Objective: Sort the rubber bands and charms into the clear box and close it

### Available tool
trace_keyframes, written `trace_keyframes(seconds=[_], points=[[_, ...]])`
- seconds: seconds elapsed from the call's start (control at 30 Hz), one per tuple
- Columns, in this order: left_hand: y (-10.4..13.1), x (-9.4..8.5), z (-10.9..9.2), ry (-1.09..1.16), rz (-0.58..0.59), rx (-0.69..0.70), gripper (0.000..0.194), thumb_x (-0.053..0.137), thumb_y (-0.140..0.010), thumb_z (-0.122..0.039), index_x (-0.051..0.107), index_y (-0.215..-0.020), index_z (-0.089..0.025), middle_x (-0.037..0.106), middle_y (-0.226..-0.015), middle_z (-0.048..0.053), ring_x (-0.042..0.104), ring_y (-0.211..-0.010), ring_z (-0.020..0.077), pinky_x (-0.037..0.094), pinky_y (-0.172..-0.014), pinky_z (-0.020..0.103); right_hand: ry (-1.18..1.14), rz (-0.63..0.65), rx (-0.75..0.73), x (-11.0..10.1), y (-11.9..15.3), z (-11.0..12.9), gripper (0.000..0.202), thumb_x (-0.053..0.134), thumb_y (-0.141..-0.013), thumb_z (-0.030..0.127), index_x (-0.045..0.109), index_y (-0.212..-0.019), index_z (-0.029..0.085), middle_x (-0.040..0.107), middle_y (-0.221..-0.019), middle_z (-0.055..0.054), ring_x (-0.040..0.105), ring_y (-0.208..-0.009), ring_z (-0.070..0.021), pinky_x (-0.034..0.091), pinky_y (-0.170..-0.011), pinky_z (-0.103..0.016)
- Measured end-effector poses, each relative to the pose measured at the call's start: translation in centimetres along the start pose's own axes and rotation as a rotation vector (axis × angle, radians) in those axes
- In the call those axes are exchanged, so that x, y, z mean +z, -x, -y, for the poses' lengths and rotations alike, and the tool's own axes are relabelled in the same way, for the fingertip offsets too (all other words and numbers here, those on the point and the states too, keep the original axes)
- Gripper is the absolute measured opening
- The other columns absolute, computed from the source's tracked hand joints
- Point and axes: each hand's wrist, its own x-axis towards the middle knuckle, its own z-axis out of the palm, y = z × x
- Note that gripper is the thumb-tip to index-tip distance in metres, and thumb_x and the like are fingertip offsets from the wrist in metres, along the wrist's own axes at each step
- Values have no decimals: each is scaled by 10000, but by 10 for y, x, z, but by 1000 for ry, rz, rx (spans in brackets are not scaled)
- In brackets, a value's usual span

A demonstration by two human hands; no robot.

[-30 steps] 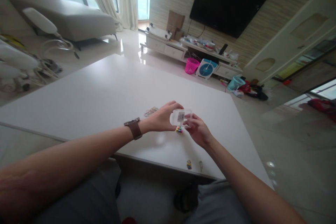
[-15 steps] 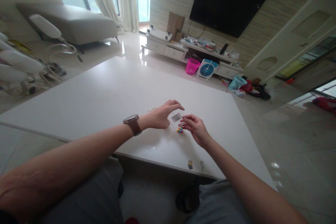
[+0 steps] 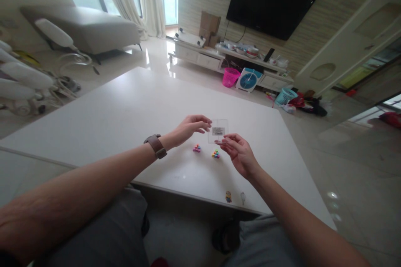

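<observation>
Right hand pinches clear box low; left hand half-curled at box's left edge, can't tell if gripping. Slack pinch could drop box onto small pink pile or mixed-colour pile just below it.

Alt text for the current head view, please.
Right hand holds a clear, labelled plastic case above a white table, left hand at its edge. Below are two small colourful piles; nearer the wearer, a small yellow-and-blue figure.
</observation>
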Motion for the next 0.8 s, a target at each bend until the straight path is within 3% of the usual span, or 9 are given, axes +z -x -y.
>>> trace_keyframes(seconds=[0.13, 0.27, 0.4, 0.5, 0.63, 0.8], points=[[0, 5, 1, 45, -40, -5, 295, 733, -759, -362, 707, -917, -114, 679, -851, 69, 625, -766, 141, 491, -764, 296, 16, 37, -14, 1, 1, 1, 276, 836, -673, 302, 637, -826, 186, 658, -850, -4, 692, -916, -184, 511, -778, -265], [2, 7, 1, 121, -32, -21, 342, 760, -753, -380, 712, -942, -98, 680, -856, 75, 625, -745, 133, 483, -760, 297, 21, 74, -10, 1, 3, 1, 253, 812, -690, 321, 629, -805, 190, 660, -831, -10, 687, -917, -190, 515, -770, -266], [8, 6, 0, 171, 79, -49, 375, 765, -761, -385, 711, -989, -92, 689, -885, 91, 632, -804, 152, 474, -801, 313, -18, 101, 2, -2, 4, 3, 244, 714, -754, 425, 643, -779, 193, 664, -873, -28, 663, -920, -200, 536, -725, -278], [12, 5, 0, 226, 211, -85, 333, 755, -786, -360, 705, -1007, -116, 683, -948, 90, 626, -862, 155, 473, -835, 319, 36, 110, -4, -7, 2, 3, 218, 700, -765, 405, 665, -804, 193, 669, -885, -33, 648, -869, -186, 518, -658, -265], [14, 7, 3, 307, 304, -202, 280, 734, -816, -351, 695, -1004, -148, 669, -962, 83, 619, -852, 149, 493, -799, 303, 270, 84, -156, -13, -3, 0, 189, 772, -728, 317, 698, -861, 205, 677, -833, -19, 614, -767, -143, 470, -635, -242], [15, 16, 9, 361, 349, -330, 333, 721, -827, -354, 670, -1091, -156, 665, -986, 103, 630, -836, 164, 498, -703, 268, 423, 91, -279, -14, -4, 4, 183, 790, -719, 334, 711, -830, 212, 697, -870, -33, 606, -784, -164, 495, -699, -297]])
